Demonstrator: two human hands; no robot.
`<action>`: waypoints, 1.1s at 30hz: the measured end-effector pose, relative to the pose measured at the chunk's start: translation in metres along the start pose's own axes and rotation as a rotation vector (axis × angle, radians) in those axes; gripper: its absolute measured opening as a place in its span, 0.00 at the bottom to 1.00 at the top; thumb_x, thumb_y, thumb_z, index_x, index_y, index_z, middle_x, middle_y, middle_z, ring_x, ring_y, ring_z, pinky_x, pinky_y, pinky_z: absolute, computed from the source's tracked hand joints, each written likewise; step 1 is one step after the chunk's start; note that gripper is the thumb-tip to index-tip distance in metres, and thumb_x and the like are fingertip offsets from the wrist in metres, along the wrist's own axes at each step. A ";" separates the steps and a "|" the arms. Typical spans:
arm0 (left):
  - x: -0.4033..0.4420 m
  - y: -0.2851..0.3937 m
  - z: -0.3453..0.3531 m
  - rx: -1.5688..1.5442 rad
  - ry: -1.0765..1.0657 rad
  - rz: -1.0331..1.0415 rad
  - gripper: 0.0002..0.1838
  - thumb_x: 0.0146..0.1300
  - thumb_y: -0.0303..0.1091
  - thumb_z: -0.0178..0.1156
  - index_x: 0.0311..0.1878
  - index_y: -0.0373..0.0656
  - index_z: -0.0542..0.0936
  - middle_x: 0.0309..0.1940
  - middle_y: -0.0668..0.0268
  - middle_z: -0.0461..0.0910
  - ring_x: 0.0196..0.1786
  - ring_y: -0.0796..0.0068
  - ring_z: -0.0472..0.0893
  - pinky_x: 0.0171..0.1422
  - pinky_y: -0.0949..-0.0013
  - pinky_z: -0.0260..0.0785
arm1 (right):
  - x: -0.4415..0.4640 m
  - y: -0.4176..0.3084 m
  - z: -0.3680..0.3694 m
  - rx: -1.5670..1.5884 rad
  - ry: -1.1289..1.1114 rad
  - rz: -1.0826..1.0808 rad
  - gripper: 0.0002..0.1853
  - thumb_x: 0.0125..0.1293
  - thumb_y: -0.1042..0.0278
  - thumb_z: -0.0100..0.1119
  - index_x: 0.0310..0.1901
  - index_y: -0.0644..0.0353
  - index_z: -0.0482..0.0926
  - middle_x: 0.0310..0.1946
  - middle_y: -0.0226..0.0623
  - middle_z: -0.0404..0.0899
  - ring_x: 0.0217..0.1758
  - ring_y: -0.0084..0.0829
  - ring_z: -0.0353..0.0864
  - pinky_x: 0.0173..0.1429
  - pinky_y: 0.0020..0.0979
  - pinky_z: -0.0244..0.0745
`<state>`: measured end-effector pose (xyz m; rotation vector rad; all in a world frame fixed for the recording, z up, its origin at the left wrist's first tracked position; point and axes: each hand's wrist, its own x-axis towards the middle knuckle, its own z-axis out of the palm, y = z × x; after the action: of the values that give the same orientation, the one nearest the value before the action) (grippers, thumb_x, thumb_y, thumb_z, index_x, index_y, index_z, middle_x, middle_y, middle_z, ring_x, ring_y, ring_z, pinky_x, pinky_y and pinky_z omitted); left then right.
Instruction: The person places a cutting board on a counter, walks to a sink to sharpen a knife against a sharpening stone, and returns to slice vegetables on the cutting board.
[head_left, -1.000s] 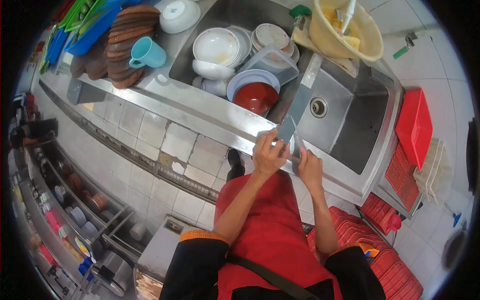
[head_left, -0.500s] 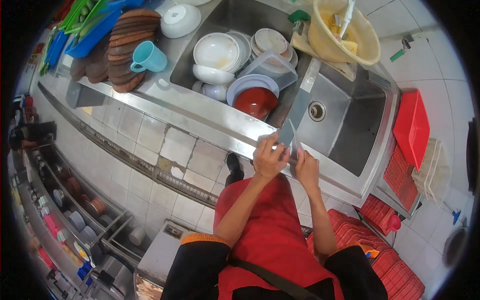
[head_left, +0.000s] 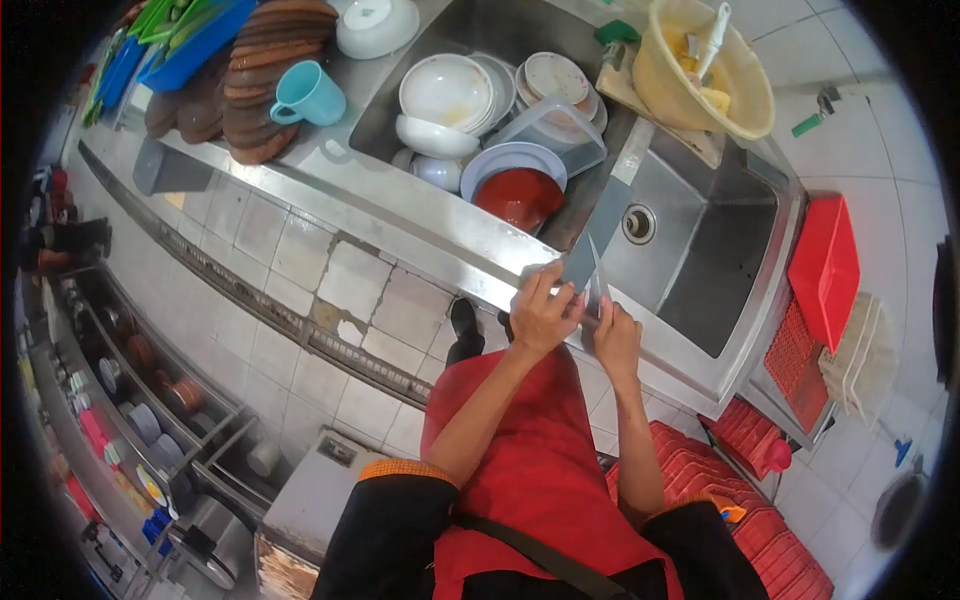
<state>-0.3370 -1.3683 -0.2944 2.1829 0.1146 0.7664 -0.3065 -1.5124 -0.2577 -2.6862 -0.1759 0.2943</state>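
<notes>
"What are you gripping?"

"My right hand (head_left: 617, 342) is wrapping firmly around the near end of a knife (head_left: 598, 275). The knife is pointing just shy of twelve o'clock, over the sink's front."

"And the other one?"

"My left hand (head_left: 543, 308) is hovering beside the knife, on its nine o'clock side, with the fingers bending inward. They're hiding any gap between them, so I can't tell how closed they are, what they may be pinching, or whether they're touching the metal."

"What's worrying you?"

"A nick, mainly. My left fingers are sitting so close that a slip or a twist in my right grip could bring the edge onto them. I'm also thinking a dropping wrist could knock the knife against the sink."

"How are the edges and the room looking?"

"The front rim (head_left: 670, 345) is running under my hands, slanting from ten toward four. Past the tip, the divider (head_left: 605, 215) is lying near twelve. The right basin (head_left: 665, 255) is opening at two, which I'm judging the roomier side. At eleven, a red bowl (head_left: 517, 198) is crowding me. Farther out, a red tray (head_left: 825, 270) is leaning at three, and a yellow tub (head_left: 660, 85) is standing at one."
</notes>
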 end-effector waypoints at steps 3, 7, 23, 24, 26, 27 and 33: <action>0.002 0.000 -0.001 -0.004 0.015 0.022 0.12 0.47 0.31 0.73 0.34 0.39 0.82 0.50 0.51 0.81 0.48 0.52 0.82 0.47 0.57 0.78 | 0.023 0.007 0.005 -0.044 0.099 -0.045 0.24 0.78 0.55 0.42 0.39 0.65 0.83 0.35 0.59 0.83 0.40 0.65 0.81 0.48 0.59 0.74; 0.001 0.000 -0.002 0.009 -0.003 0.016 0.12 0.48 0.31 0.73 0.34 0.38 0.82 0.50 0.51 0.81 0.47 0.52 0.82 0.47 0.58 0.77 | 0.115 -0.014 -0.016 -0.016 0.104 -0.018 0.26 0.79 0.52 0.42 0.40 0.67 0.83 0.36 0.61 0.82 0.42 0.67 0.80 0.51 0.59 0.73; 0.000 0.002 -0.001 0.023 -0.005 -0.004 0.12 0.48 0.32 0.73 0.34 0.40 0.82 0.49 0.53 0.81 0.46 0.54 0.82 0.47 0.58 0.78 | 0.134 -0.017 -0.018 -0.026 0.125 0.016 0.30 0.79 0.49 0.39 0.35 0.68 0.84 0.37 0.61 0.82 0.43 0.67 0.79 0.50 0.60 0.72; 0.000 0.002 -0.002 0.014 -0.008 -0.001 0.12 0.48 0.32 0.73 0.34 0.40 0.82 0.49 0.53 0.81 0.46 0.54 0.82 0.46 0.58 0.78 | 0.126 -0.014 -0.016 -0.011 0.116 -0.017 0.31 0.79 0.49 0.39 0.36 0.68 0.84 0.37 0.62 0.82 0.44 0.67 0.79 0.51 0.59 0.72; 0.002 0.002 -0.003 -0.003 -0.027 -0.019 0.12 0.48 0.32 0.73 0.34 0.39 0.81 0.49 0.52 0.81 0.45 0.55 0.82 0.46 0.59 0.77 | 0.091 -0.008 -0.006 0.000 0.063 0.024 0.30 0.79 0.49 0.39 0.38 0.68 0.84 0.38 0.60 0.83 0.44 0.68 0.79 0.53 0.58 0.73; 0.003 0.000 -0.002 -0.001 -0.022 -0.029 0.12 0.48 0.32 0.73 0.34 0.39 0.81 0.49 0.52 0.81 0.45 0.55 0.82 0.46 0.59 0.77 | 0.057 -0.003 0.002 -0.014 0.066 0.039 0.28 0.79 0.50 0.40 0.39 0.68 0.84 0.38 0.59 0.83 0.44 0.68 0.79 0.54 0.57 0.73; 0.003 0.001 -0.001 0.014 0.004 0.012 0.12 0.48 0.32 0.73 0.34 0.39 0.82 0.50 0.52 0.81 0.46 0.53 0.82 0.45 0.58 0.77 | 0.030 -0.005 0.006 0.025 0.086 0.024 0.25 0.78 0.53 0.43 0.41 0.68 0.83 0.36 0.62 0.82 0.43 0.66 0.80 0.51 0.57 0.73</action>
<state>-0.3355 -1.3671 -0.2920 2.1971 0.1093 0.7789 -0.2787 -1.5000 -0.2658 -2.6722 -0.1136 0.1867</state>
